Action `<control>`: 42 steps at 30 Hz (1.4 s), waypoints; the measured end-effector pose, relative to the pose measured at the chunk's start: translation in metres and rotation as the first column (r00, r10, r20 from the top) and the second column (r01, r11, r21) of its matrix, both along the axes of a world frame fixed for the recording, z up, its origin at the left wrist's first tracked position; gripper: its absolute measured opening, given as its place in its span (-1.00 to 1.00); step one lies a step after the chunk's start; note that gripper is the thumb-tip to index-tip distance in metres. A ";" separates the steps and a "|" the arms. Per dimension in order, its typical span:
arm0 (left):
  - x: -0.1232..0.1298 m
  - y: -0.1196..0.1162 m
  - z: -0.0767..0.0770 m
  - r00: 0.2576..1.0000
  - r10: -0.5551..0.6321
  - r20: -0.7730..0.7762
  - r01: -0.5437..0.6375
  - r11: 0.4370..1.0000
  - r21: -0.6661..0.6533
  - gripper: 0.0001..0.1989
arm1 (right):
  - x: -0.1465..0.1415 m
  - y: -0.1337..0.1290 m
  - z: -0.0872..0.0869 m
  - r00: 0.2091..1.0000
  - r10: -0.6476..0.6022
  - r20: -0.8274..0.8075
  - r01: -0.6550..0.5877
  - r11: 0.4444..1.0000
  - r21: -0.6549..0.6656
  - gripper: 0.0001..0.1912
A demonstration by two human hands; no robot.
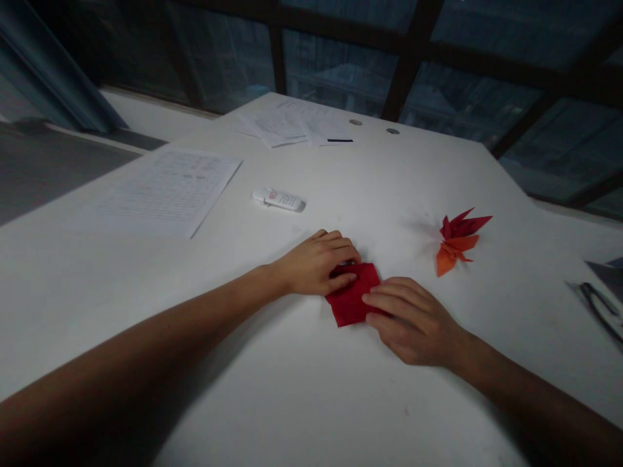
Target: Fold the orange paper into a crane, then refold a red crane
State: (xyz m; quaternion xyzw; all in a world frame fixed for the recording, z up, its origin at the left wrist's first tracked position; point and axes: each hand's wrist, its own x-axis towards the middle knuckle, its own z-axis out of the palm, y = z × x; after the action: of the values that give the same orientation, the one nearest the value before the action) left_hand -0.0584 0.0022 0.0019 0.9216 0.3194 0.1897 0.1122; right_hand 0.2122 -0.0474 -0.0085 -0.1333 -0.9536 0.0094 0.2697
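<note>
Red paper [354, 301] lies between curled left fingers [345, 251] and bunched right fingers [396, 303], touching both; whether pinched, I cannot tell.

Paper [351, 303] on counter [272, 408] between left hand [321, 263] and right hand [416, 321]; origami [455, 244] farther right; printed sheets [163, 191] left; windows [341, 61] behind counter.

The bare left forearm [170, 344] slants in from the lower left to a nearly straight wrist [275, 277]. The left hand [318, 263] lies palm down, its fingers [343, 243] bent and bunched together, its thumb [343, 281] stretched out apart from them. From the lower right, the bare right forearm [535, 395] leads to the right hand [416, 321], back upward, fingers [392, 298] side by side and gently curved, pointing toward the left hand.
</note>
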 end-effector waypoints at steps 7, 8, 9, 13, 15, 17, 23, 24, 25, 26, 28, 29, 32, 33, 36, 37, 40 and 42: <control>-0.001 -0.001 -0.001 0.997 -0.040 -0.071 0.044 0.998 0.055 -0.61 | -0.002 0.006 -0.006 0.905 -0.421 -0.059 0.409 0.900 -0.148 -0.71; -0.001 -0.001 -0.002 0.996 -0.042 -0.084 0.048 0.996 0.069 -0.58 | -0.003 0.008 -0.007 0.869 -0.494 -0.034 0.483 0.861 -0.157 -0.74; 0.000 -0.001 -0.002 0.994 -0.044 -0.097 0.052 0.995 0.083 -0.55 | -0.003 0.009 -0.009 0.842 -0.539 -0.006 0.530 0.831 -0.171 -0.75; 0.002 -0.003 -0.004 0.994 -0.053 -0.099 0.064 0.992 0.108 -0.54 | -0.004 0.013 -0.013 0.824 -0.562 0.062 0.562 0.802 -0.203 -0.74; 0.002 -0.003 -0.004 0.996 -0.062 -0.064 0.067 0.995 0.080 -0.59 | -0.004 0.012 -0.012 0.831 -0.555 0.050 0.550 0.802 -0.234 -0.73; 0.003 -0.003 -0.004 0.997 -0.068 -0.020 0.069 0.997 0.027 -0.63 | -0.004 0.012 -0.009 0.839 -0.544 0.018 0.524 0.800 -0.293 -0.73; 0.005 -0.001 0.001 0.997 -0.043 0.066 0.053 0.986 -0.158 -0.82 | -0.005 0.009 -0.003 0.863 -0.505 -0.003 0.458 0.785 -0.417 -0.86; 0.004 -0.001 0.002 0.995 -0.048 0.091 0.064 0.981 -0.181 -0.85 | -0.005 0.008 -0.003 0.873 -0.488 -0.004 0.444 0.797 -0.409 -0.86; 0.004 0.000 0.003 0.991 -0.061 0.123 0.084 0.976 -0.199 -0.87 | -0.006 0.007 -0.003 0.888 -0.460 -0.012 0.419 0.818 -0.393 -0.86; 0.004 0.001 0.003 0.984 -0.078 0.159 0.111 0.971 -0.212 -0.84 | -0.006 0.006 -0.003 0.906 -0.422 -0.018 0.386 0.844 -0.372 -0.85; 0.003 0.003 0.003 0.967 -0.114 0.228 0.166 0.960 -0.227 -0.70 | -0.007 0.004 -0.004 0.945 -0.327 -0.007 0.307 0.895 -0.323 -0.79; 0.002 0.004 0.004 0.959 -0.125 0.255 0.185 0.955 -0.231 -0.65 | -0.008 0.003 -0.004 0.960 -0.280 0.005 0.269 0.916 -0.297 -0.77; 0.000 0.004 0.005 0.948 -0.123 0.294 0.200 0.947 -0.250 -0.64 | -0.008 0.002 -0.004 0.977 -0.206 0.048 0.212 0.951 -0.226 -0.72; 0.000 0.004 0.006 0.947 -0.119 0.297 0.200 0.946 -0.256 -0.66 | -0.008 0.002 -0.004 0.977 -0.207 0.053 0.213 0.956 -0.203 -0.72; 0.000 0.004 0.007 0.954 -0.109 0.280 0.182 0.951 -0.250 -0.77 | -0.008 0.001 -0.004 0.966 -0.243 0.088 0.255 0.953 -0.162 -0.73; 0.001 0.004 0.006 0.958 -0.102 0.268 0.169 0.955 -0.242 -0.81 | -0.008 0.001 -0.004 0.961 -0.259 0.096 0.272 0.950 -0.157 -0.73; 0.004 0.005 0.002 0.974 -0.059 0.220 0.104 0.974 -0.201 -0.84 | -0.008 0.000 -0.004 0.948 -0.299 0.105 0.313 0.935 -0.164 -0.73; 0.005 0.006 -0.001 0.982 -0.034 0.186 0.066 0.983 -0.170 -0.84 | -0.008 0.000 -0.004 0.942 -0.320 0.103 0.334 0.927 -0.170 -0.73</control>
State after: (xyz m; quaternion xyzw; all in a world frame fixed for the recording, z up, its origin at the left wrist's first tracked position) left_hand -0.0530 0.0078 0.0006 0.8948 0.2998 0.2413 0.2265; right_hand 0.2040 -0.0478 -0.0127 -0.3151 -0.9222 0.0481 0.2188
